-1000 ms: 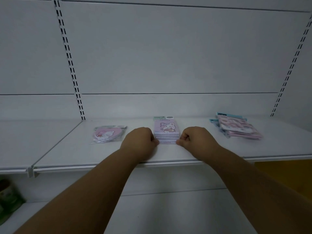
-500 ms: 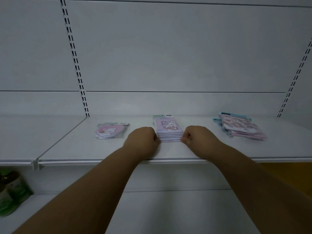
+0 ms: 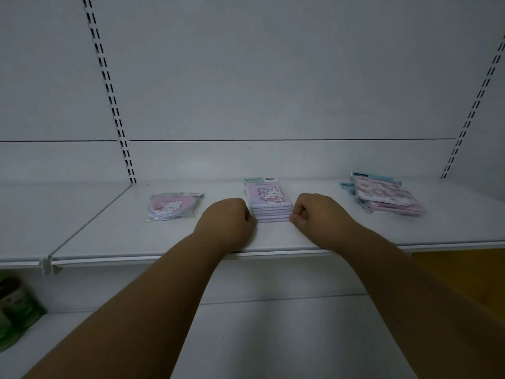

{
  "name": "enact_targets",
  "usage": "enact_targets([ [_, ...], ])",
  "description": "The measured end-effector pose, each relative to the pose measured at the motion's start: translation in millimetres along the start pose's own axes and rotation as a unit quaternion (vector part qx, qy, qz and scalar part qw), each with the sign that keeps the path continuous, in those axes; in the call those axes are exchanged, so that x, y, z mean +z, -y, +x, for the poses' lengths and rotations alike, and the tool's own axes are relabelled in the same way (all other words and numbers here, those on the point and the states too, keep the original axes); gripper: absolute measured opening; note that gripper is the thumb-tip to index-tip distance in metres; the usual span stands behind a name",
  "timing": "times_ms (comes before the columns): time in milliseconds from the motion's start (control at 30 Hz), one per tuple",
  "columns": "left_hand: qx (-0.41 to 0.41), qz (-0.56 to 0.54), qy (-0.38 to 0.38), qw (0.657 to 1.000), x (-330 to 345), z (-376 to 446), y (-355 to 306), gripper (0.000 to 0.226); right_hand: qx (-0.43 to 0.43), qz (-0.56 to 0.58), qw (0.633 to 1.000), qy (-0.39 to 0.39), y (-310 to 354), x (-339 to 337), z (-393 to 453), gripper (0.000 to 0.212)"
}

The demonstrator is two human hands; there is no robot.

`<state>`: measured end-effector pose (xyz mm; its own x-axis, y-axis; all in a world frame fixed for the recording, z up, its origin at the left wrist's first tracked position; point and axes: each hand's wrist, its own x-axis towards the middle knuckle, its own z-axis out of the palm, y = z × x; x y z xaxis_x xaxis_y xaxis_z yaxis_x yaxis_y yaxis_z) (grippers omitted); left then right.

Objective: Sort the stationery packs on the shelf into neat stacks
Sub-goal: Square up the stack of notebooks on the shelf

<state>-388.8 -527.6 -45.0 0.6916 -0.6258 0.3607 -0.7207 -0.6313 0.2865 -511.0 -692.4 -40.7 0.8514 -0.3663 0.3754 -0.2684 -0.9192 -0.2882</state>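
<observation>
While both fists point(image 3: 226, 218) point(image 3: 317, 213) pinch its sides, notebook stack point(image 3: 269, 202) lies lengthwise toward wall.

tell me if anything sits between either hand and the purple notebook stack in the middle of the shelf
Nothing visible does. The left hand and right hand sit curled against opposite sides of the purple spiral-bound notebook stack on the white shelf, with no gap showing.

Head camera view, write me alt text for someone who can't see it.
Two curled hands, left hand and right hand, press against the sides of a stack of lilac cartoon-cat notebook packs on a white metal shelf. A round pink pack lies to its left, and an untidy pile of pink and blue packs to its right.
</observation>
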Motion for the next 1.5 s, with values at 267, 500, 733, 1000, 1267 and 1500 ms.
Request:
enact_targets([
  [267,0.020,-0.039,-0.046,0.998,3,0,4,0.016,0.007,0.050,0.998,-0.034,-1,1,-4,0.012],
  [500,0.009,-0.038,-0.048,0.998,3,-2,3,0.017,0.006,0.057,0.998,-0.034,0,-1,-6,0.014],
  [733,0.006,-0.024,-0.037,0.999,2,-1,1,0.016,-0.005,0.056,0.998,-0.032,-5,2,-2,0.014],
  [1000,-0.006,-0.075,-0.047,0.996,-4,-5,0,0.025,-0.009,0.077,0.995,-0.062,-7,1,-2,0.020],
  [1267,-0.018,-0.033,-0.024,0.999,-2,2,-5,0.021,0.004,0.088,0.995,-0.039,-5,0,1,0.019],
  [1500,-0.017,-0.047,-0.008,0.999,-9,-3,-5,0.018,0.027,0.096,0.995,-0.014,-4,-6,-2,0.016],
])
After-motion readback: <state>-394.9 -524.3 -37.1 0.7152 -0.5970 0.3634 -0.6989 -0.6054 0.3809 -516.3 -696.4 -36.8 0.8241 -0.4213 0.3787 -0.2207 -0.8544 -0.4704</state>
